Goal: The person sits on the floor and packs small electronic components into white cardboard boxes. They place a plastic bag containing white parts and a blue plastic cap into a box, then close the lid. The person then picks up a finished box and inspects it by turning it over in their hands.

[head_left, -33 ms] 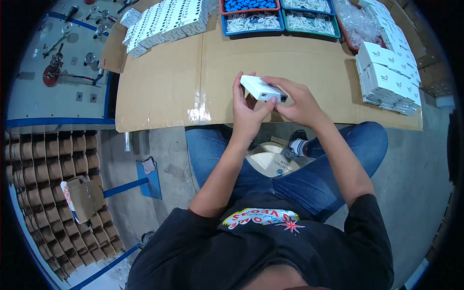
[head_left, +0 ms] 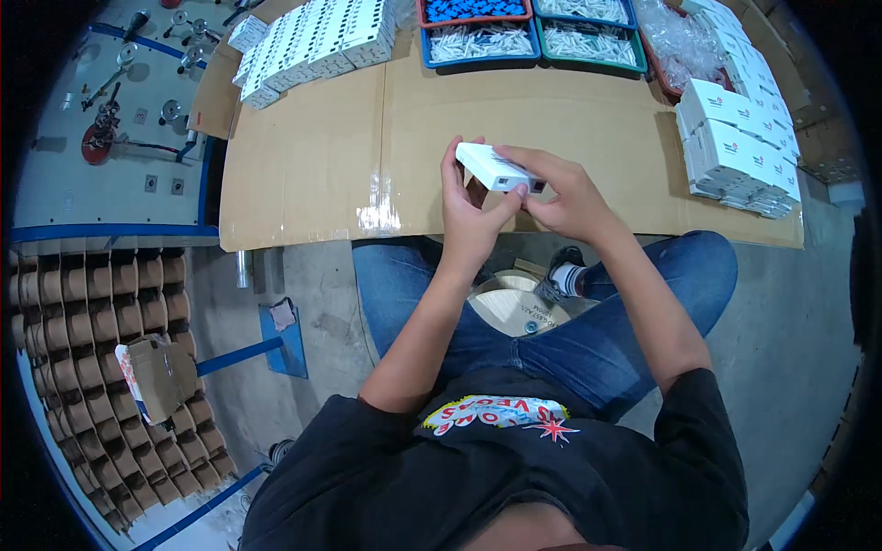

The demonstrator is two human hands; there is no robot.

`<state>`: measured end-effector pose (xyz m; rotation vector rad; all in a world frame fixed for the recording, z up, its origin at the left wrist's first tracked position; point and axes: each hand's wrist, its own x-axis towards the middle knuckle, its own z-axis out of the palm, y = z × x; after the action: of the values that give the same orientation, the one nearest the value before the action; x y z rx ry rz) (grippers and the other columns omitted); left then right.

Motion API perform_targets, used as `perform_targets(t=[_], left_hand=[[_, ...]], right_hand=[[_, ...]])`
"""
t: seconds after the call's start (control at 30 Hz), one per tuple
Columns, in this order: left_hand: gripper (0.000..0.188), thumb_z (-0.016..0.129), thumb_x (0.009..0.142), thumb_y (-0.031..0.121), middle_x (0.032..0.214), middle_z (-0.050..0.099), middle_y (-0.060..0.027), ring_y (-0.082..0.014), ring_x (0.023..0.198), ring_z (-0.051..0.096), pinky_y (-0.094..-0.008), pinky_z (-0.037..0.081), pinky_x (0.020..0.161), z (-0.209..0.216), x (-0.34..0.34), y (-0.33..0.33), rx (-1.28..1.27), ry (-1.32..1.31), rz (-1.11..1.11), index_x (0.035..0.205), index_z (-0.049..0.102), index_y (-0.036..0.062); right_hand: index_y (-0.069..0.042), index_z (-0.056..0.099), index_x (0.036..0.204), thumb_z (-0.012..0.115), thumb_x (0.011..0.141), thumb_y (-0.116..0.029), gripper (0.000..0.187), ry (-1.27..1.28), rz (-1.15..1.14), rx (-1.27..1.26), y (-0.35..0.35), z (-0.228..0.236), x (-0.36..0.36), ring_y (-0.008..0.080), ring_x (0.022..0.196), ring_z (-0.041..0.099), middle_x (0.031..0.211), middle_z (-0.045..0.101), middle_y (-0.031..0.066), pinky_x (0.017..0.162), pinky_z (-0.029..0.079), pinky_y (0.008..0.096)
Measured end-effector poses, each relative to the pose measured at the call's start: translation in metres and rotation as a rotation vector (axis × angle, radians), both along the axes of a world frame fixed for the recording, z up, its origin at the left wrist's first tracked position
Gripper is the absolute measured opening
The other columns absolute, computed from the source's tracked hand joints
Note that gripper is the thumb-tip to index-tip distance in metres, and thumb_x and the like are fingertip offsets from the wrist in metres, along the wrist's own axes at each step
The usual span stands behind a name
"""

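Above the near part of the cardboard-covered table, a small flat white box [head_left: 490, 169] is held in both hands, tilted, with its narrow end facing me. My left hand [head_left: 469, 216] wraps around its left side, thumb at the near end. My right hand [head_left: 571, 195] grips the right side, with fingers over the top and the thumb near the close corner. Small dark openings show in the box's near end. The fingers beneath the box are partly hidden.
Brown cardboard [head_left: 303, 165] covers the table. White boxes [head_left: 317, 46] stand in rows at back left; more white boxes [head_left: 740, 156] are stacked at right. Trays hold blue pieces [head_left: 473, 9] and white pieces [head_left: 482, 43]. Clear plastic bags [head_left: 680, 46] lie at back right. A divided carton [head_left: 101, 321] stands lower left.
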<state>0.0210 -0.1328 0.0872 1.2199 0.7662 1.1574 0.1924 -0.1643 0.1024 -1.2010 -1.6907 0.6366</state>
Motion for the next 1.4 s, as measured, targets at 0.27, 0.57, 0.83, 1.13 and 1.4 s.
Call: perform_targets(t=[0.27, 0.57, 0.83, 1.13, 1.4], left_hand=[[0.102, 0.082, 0.079, -0.005, 0.157, 0.033, -0.0192, -0.0293, 0.144, 0.041, -0.0434, 0.038, 0.121, -0.001, -0.001, 0.001, 0.206, 0.054, 0.043, 0.157, 0.018, 0.0081], [0.108, 0.082, 0.072, -0.002, 0.163, 0.027, -0.0218, -0.038, 0.152, 0.033, -0.0493, 0.028, 0.126, -0.006, -0.007, 0.005, 0.591, 0.256, 0.156, 0.159, 0.018, 0.0085], [0.095, 0.08, 0.083, 0.007, 0.151, 0.04, -0.0187, -0.0304, 0.136, 0.049, -0.0438, 0.043, 0.113, 0.004, -0.01, 0.004, 0.219, 0.213, 0.146, 0.159, 0.023, 0.0044], [0.059, 0.044, 0.109, 0.058, 0.091, 0.064, -0.0025, -0.0081, 0.071, 0.062, -0.0241, 0.052, 0.067, -0.002, -0.012, 0.013, -0.428, -0.028, 0.012, 0.135, 0.053, 0.0064], [0.048, 0.049, 0.111, 0.045, 0.108, 0.066, -0.0054, -0.0132, 0.088, 0.065, -0.0305, 0.056, 0.076, -0.001, -0.015, 0.013, -0.419, 0.027, -0.037, 0.133, 0.056, 0.0027]], right_hand=[[-0.02, 0.061, 0.146, 0.068, 0.082, 0.004, 0.069, -0.082, 0.055, 0.107, 0.006, -0.004, -0.002, 0.0336, 0.138, 0.056, 0.151, 0.058, 0.0121, 0.113, 0.049, 0.0426], [-0.025, 0.061, 0.147, 0.074, 0.082, 0.001, 0.071, -0.062, 0.043, 0.051, 0.004, -0.001, -0.006, 0.0323, 0.137, 0.057, 0.157, 0.052, 0.0099, 0.11, 0.052, 0.0411], [-0.022, 0.059, 0.149, 0.078, 0.084, -0.011, 0.068, -0.083, 0.055, 0.038, 0.002, -0.002, -0.005, 0.0326, 0.139, 0.055, 0.157, 0.052, 0.0095, 0.111, 0.05, 0.0417], [-0.013, 0.062, 0.144, 0.081, 0.086, -0.021, 0.062, -0.068, 0.051, 0.044, 0.001, -0.007, -0.012, 0.033, 0.134, 0.059, 0.15, 0.059, 0.0119, 0.109, 0.05, 0.0427], [0.001, 0.063, 0.135, 0.067, 0.1, -0.019, 0.04, 0.076, 0.001, -0.076, 0.001, -0.012, -0.007, 0.0324, 0.115, 0.07, 0.124, 0.071, 0.0215, 0.098, 0.053, 0.0382]])
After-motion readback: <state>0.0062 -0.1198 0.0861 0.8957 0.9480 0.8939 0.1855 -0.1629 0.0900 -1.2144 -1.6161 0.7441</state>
